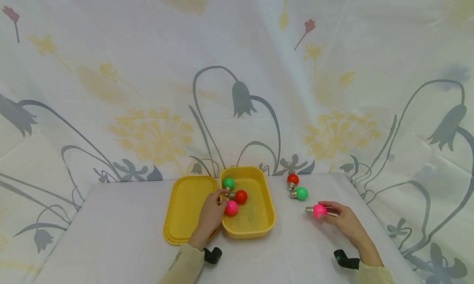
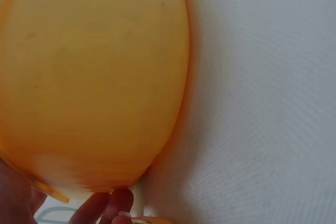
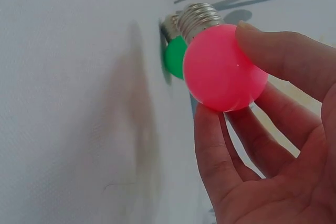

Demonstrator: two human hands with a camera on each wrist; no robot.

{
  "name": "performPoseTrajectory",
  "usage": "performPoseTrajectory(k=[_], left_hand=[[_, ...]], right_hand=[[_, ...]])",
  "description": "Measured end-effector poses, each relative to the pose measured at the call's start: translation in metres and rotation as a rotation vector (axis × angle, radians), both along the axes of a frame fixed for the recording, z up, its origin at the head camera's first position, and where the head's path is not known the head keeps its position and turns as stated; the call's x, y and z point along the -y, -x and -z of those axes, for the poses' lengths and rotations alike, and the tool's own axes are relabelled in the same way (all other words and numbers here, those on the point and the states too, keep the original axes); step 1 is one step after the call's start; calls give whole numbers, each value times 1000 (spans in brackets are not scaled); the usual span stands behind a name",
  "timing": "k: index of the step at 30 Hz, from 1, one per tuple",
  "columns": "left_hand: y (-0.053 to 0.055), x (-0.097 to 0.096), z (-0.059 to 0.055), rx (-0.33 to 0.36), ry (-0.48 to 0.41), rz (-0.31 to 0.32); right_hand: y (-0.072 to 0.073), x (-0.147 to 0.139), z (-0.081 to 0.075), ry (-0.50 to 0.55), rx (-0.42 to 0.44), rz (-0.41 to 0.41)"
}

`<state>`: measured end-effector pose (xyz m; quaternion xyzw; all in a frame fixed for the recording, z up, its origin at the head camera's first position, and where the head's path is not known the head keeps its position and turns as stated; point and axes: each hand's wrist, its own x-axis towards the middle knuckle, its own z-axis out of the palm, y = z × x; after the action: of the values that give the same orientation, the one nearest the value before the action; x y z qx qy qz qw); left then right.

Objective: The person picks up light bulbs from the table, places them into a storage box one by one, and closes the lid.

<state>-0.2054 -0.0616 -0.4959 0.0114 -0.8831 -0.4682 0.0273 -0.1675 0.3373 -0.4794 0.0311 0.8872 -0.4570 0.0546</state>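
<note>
In my right hand [image 1: 342, 220] a pink light bulb [image 1: 319, 211] is pinched between thumb and fingertips, its metal screw base pointing left. The right wrist view shows the round pink bulb [image 3: 223, 69] held off the white surface. My left hand [image 1: 212, 212] grips the left rim of a yellow plastic box [image 1: 272, 218], fingers reaching over the edge. Inside the box, near that hand, lie a green bulb [image 1: 228, 183], a red bulb [image 1: 241, 197] and another pink bulb [image 1: 231, 208]. The left wrist view is mostly filled by the box's outer wall [image 2: 94, 77].
A yellow lid [image 1: 185, 210] lies flat left of the box, partly under the left forearm. Right of the box, a red bulb [image 1: 293, 179] and a green bulb [image 1: 301, 193] lie on the white tablecloth [image 1: 122, 226]. A flower-patterned cloth [image 1: 170, 70] hangs behind.
</note>
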Motion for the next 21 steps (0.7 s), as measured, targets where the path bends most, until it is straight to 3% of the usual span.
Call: performPoseTrajectory(k=[21], left_hand=[[1,0,1,22,-2,-16]], right_hand=[[-1,34,-8,30,-139,-74]])
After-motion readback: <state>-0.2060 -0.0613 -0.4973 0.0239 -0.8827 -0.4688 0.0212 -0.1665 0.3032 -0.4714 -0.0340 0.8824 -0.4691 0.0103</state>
